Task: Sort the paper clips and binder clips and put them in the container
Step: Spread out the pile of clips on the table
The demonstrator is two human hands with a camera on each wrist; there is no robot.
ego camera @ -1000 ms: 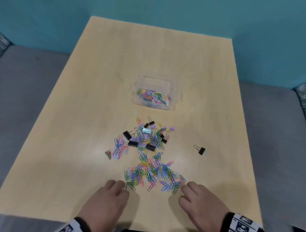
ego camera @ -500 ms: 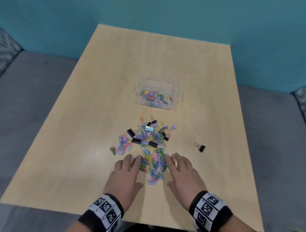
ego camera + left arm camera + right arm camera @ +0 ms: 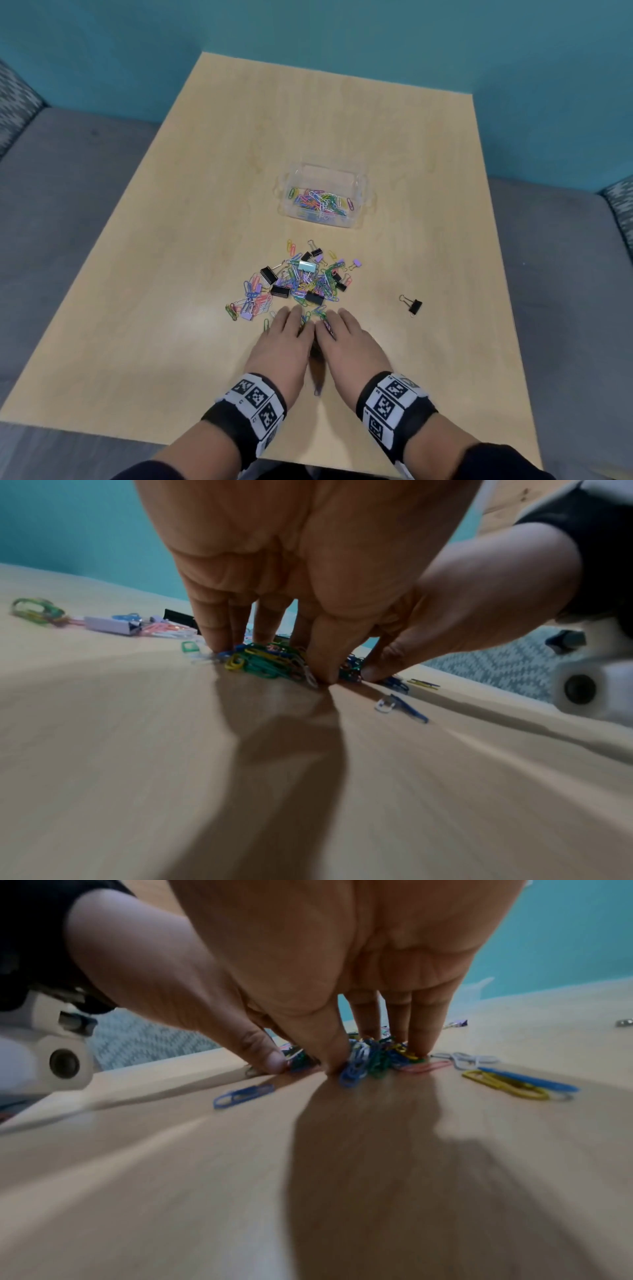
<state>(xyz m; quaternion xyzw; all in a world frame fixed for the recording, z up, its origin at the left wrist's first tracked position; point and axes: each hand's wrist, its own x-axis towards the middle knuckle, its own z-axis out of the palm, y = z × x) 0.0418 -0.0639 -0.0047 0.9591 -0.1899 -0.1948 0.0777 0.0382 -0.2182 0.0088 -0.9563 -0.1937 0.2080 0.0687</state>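
Observation:
A clear plastic container (image 3: 363,192) stands mid-table with coloured paper clips (image 3: 320,205) in it. In front of it lies a mixed pile (image 3: 301,281) of coloured paper clips and black, pale blue and purple binder clips. At the pile's near edge, my left hand (image 3: 284,337) and right hand (image 3: 346,337) sit side by side, palms down. In the wrist views, the left hand (image 3: 270,664) and right hand (image 3: 375,1057) stand on straight fingertips and thumbs. Each hems in a small heap of paper clips (image 3: 263,661) under its palm. That heap is mostly hidden in the head view.
One black binder clip (image 3: 415,306) lies alone to the right. A purple binder clip (image 3: 113,622) lies left of my left hand. Stray paper clips (image 3: 507,1085) lie to the right of my right hand. The wooden table (image 3: 171,342) is ringed by grey seats and a teal wall.
Both hands slid forward and drew together. The near spread of paper clips was raked into a tight heap between and under them.

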